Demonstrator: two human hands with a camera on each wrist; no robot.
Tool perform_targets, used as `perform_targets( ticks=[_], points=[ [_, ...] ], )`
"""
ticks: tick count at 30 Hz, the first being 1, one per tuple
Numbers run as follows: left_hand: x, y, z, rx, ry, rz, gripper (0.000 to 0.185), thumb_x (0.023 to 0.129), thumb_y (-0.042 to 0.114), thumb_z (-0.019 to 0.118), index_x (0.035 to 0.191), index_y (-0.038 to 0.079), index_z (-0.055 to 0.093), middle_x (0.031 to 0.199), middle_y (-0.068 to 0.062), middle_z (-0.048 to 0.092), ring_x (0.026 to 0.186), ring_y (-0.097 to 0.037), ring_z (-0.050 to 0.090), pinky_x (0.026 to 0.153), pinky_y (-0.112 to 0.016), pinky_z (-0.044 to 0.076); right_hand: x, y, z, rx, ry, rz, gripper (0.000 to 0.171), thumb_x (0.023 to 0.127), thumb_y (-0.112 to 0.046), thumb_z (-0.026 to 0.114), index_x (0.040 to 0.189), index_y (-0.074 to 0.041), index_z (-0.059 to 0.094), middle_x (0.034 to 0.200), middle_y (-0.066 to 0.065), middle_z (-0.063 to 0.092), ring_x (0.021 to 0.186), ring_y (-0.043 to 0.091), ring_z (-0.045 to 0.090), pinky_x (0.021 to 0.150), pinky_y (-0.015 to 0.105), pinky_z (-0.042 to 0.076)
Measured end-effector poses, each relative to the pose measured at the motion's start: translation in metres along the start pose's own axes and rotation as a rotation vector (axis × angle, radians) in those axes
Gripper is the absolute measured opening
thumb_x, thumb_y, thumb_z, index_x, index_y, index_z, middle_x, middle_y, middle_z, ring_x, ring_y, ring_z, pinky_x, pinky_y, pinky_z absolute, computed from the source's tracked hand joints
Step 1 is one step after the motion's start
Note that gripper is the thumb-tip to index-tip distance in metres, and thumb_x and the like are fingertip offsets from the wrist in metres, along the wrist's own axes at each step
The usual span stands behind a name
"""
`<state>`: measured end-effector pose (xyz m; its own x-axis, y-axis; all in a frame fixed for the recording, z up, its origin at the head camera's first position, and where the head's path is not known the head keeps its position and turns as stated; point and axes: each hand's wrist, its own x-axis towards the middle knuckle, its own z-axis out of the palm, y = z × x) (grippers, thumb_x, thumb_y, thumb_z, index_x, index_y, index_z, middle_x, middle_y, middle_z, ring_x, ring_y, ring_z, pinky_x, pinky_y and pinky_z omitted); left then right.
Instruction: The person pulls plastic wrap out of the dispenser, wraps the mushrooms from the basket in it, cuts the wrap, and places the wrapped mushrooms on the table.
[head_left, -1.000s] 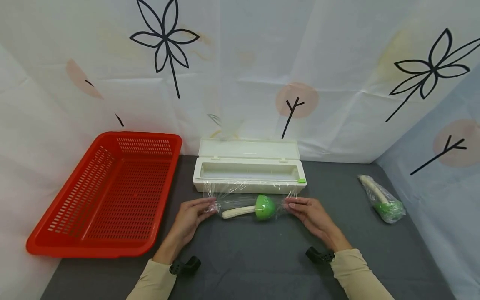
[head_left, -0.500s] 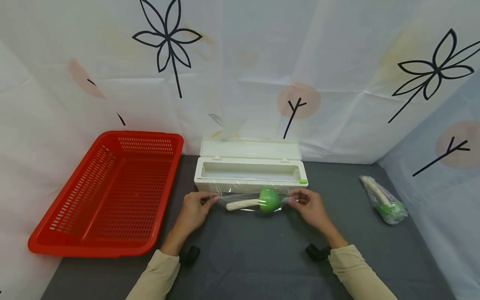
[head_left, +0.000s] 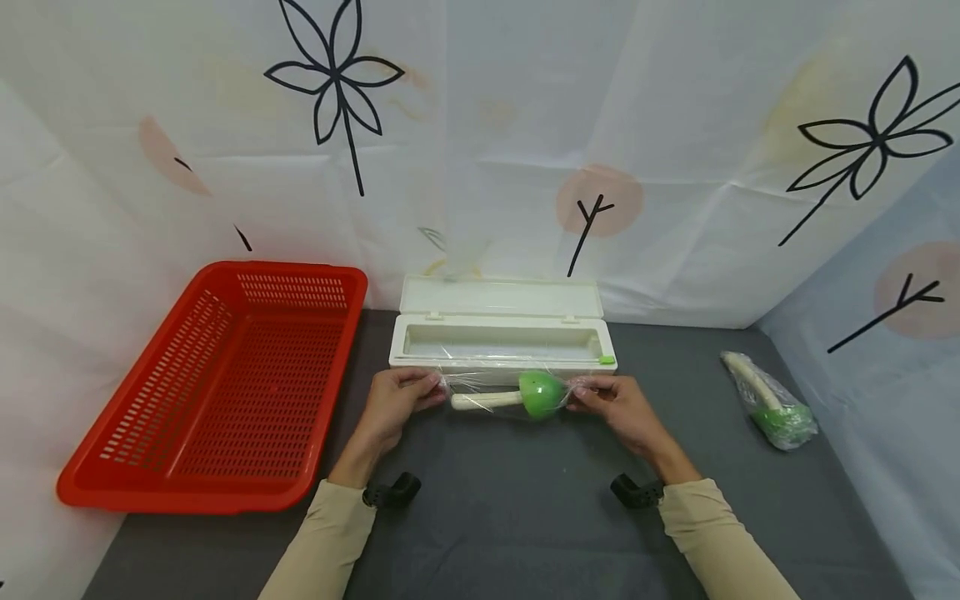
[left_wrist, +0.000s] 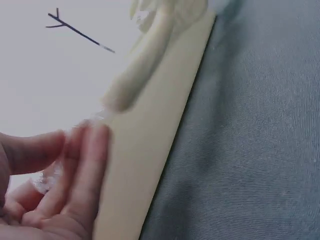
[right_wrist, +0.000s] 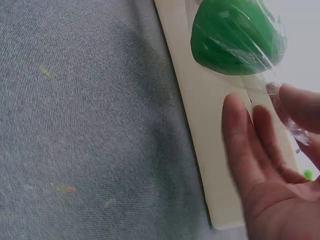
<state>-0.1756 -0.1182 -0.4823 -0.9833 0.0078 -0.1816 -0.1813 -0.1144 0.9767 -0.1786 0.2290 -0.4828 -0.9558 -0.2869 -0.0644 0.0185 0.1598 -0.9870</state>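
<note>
Two green-headed toy vegetables [head_left: 525,397] [head_left: 768,401], both in cling film; one cling-film dispenser box [head_left: 501,337]; one red basket [head_left: 217,387]; two hands [head_left: 397,400] [head_left: 617,404].

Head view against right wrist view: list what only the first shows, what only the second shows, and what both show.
Only the head view shows the red basket, the left hand, the open dispenser lid and a second wrapped item far right. Only the right wrist view shows the film's creases stretched over the green head close up. Both show the right hand pinching cling film, the cream dispenser box and the grey table cover.
</note>
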Motion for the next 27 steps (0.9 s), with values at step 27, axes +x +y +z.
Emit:
perform_targets(
  ticks=[27],
  points=[
    [0.004, -0.004, 0.011, 0.261, 0.046, 0.106, 0.020, 0.095, 0.014, 0.074, 0.094, -0.006, 0.078, 0.084, -0.015, 0.075, 0.076, -0.024, 0.075, 0.072, -0.033, 0.060, 0.012, -0.013, 0.016, 0.187, 0.072, 0.115, 0.016, 0.102, -0.005, 0.062, 0.100, 0.010, 0.066, 0.091, 0.004, 0.073, 0.081, 0.015, 0.072, 0.079, 0.033, 0.059]
  ],
)
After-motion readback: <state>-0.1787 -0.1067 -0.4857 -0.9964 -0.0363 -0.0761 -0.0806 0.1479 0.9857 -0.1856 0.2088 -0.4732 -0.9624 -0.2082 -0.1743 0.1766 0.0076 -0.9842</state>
